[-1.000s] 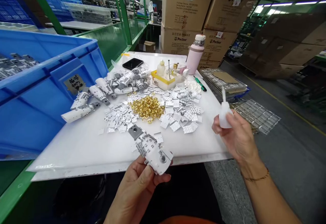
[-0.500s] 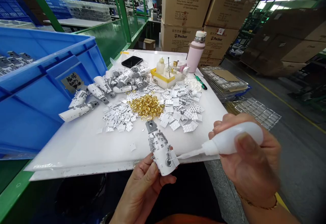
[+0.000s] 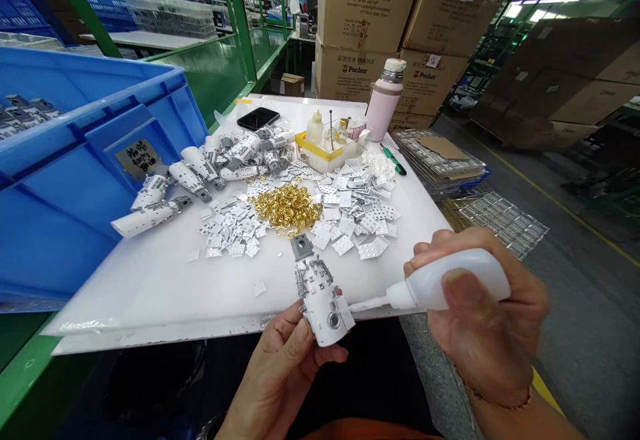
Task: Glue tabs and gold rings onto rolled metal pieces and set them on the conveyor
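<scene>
My left hand (image 3: 280,373) grips a white and grey model part (image 3: 320,293) at its rounded lower end, just in front of the white board's (image 3: 150,287) near edge. My right hand (image 3: 490,320) is wrapped round a white squeeze bottle (image 3: 450,281) lying sideways. Its thin nozzle tip touches the right side of the part near a small round fitting. On the board behind lie a heap of gold rings (image 3: 287,207) and several small white perforated plates (image 3: 357,217).
A big blue crate (image 3: 75,180) stands at the left with grey parts inside. More white parts (image 3: 200,173) lie beside it. Farther back are a yellow tray (image 3: 325,150), a pink flask (image 3: 384,100), a phone (image 3: 258,118), stacked cardboard boxes (image 3: 365,27) and clear trays (image 3: 500,223).
My right hand brought the bottle down from upright and laid its nozzle against the part. My left hand turned the part and shifted it slightly right.
</scene>
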